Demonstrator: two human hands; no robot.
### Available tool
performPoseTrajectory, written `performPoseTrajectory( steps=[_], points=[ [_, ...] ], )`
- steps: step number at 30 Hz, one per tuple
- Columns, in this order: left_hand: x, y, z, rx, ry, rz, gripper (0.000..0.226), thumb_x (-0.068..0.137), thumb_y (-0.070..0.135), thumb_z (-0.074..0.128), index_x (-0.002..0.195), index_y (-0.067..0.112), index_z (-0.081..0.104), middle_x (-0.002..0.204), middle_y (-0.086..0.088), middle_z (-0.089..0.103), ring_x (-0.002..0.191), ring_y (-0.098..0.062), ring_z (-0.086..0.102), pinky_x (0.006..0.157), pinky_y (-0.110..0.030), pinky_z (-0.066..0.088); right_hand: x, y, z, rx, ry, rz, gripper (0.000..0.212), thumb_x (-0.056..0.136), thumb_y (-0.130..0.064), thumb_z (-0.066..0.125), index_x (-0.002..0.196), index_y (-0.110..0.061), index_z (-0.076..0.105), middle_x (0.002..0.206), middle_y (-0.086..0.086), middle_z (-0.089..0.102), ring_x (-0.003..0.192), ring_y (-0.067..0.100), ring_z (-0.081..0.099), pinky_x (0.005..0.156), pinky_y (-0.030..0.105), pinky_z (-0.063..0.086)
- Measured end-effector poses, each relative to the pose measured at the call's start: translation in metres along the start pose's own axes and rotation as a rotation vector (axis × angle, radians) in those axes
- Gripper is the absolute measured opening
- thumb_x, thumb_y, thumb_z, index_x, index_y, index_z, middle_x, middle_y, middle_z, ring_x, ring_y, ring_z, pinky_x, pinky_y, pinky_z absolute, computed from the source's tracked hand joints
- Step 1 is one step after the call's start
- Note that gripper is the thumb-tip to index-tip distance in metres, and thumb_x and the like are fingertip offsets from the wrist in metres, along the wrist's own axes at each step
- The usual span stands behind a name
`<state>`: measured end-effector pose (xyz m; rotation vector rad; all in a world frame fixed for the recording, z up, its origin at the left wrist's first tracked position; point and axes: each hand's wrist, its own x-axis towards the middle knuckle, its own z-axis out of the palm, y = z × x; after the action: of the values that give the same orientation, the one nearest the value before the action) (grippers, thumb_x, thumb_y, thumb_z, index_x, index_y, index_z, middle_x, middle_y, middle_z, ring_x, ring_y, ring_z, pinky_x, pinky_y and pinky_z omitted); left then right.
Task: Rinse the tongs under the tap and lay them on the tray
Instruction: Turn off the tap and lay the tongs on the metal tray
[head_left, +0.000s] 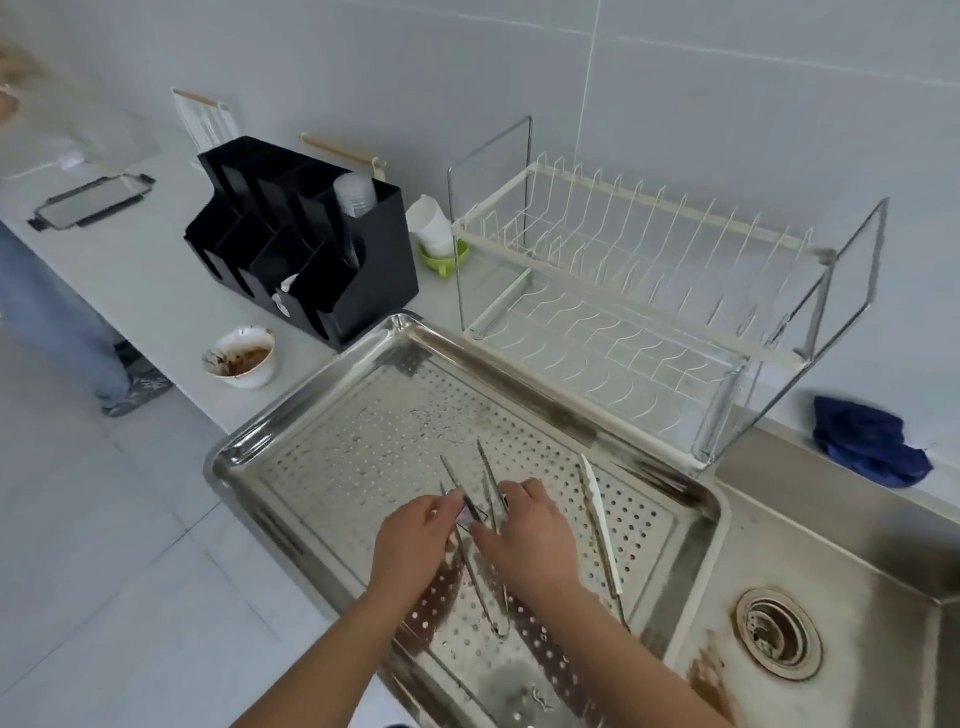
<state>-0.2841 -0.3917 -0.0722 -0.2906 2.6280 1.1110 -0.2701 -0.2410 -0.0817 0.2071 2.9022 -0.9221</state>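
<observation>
Slim steel tongs (487, 473) low over the perforated steel tray (545, 397), left of the sink (831, 545); tap out of view. Left hand (415, 540) pinching one arm between thumb and fingers. Right hand (524, 535) curled over the other arms; clamped or merely resting, cannot tell. Probably the laying-down step. Best lowered flat, alongside the white-edged pair (597, 525) lying on the tray, not crossing it. Left pinch eased off last, so springy arms do not skate on smooth steel.
</observation>
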Motion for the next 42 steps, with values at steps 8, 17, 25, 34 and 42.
performPoseTrajectory(
  steps=[8, 17, 25, 34, 42],
  points=[
    [0.054, -0.025, -0.033, -0.197, 0.072, -0.114, 0.026, 0.098, 0.029, 0.063, 0.078, 0.017, 0.075, 0.073, 0.001, 0.073, 0.069, -0.015, 0.068, 0.064, -0.031, 0.051, 0.024, -0.048, 0.052, 0.091, -0.075, -0.007, 0.046, 0.086, -0.05, 0.069, 0.12, -0.02, 0.057, 0.112, -0.004, 0.051, 0.088, 0.018, 0.056, 0.068, 0.028, 0.045],
    [0.125, -0.054, -0.086, -0.025, -0.107, 0.039, 0.027, 0.097, 0.028, 0.062, 0.074, 0.017, 0.071, 0.068, -0.001, 0.072, 0.064, -0.025, 0.071, 0.068, -0.046, 0.061, 0.002, -0.047, 0.048, 0.05, 0.116, 0.266, 0.04, 0.096, -0.046, 0.064, 0.13, -0.025, 0.066, 0.123, -0.007, 0.063, 0.102, 0.014, 0.065, 0.082, 0.025, 0.05],
    [0.155, -0.049, -0.105, 0.238, -0.217, 0.22, 0.036, 0.094, 0.025, 0.063, 0.061, 0.01, 0.059, 0.055, -0.001, 0.058, 0.051, -0.018, 0.055, 0.051, -0.03, 0.037, -0.028, -0.05, 0.062, -0.265, 0.199, 0.4, 0.057, 0.083, -0.056, 0.073, 0.132, -0.029, 0.06, 0.127, -0.004, 0.056, 0.119, 0.02, 0.051, 0.087, 0.036, 0.055],
    [0.151, -0.04, -0.112, 0.383, -0.158, 0.328, 0.014, 0.101, 0.033, 0.058, 0.09, 0.025, 0.056, 0.088, -0.01, 0.076, 0.074, -0.023, 0.069, 0.07, -0.041, 0.059, -0.039, -0.036, 0.067, -0.277, 0.134, 0.431, 0.064, 0.092, -0.045, 0.066, 0.15, -0.03, 0.041, 0.141, -0.007, 0.055, 0.129, 0.019, 0.05, 0.11, 0.032, 0.043],
    [0.112, -0.087, -0.101, 0.564, -0.152, 0.423, 0.071, 0.087, 0.063, 0.063, 0.142, 0.023, 0.045, 0.129, -0.003, 0.054, 0.095, -0.013, 0.063, 0.072, -0.024, 0.055, -0.015, -0.055, 0.077, -0.172, 0.133, 0.443, 0.06, 0.09, -0.048, 0.066, 0.144, -0.028, 0.046, 0.13, -0.003, 0.059, 0.121, 0.019, 0.054, 0.096, 0.032, 0.051]
  ],
)
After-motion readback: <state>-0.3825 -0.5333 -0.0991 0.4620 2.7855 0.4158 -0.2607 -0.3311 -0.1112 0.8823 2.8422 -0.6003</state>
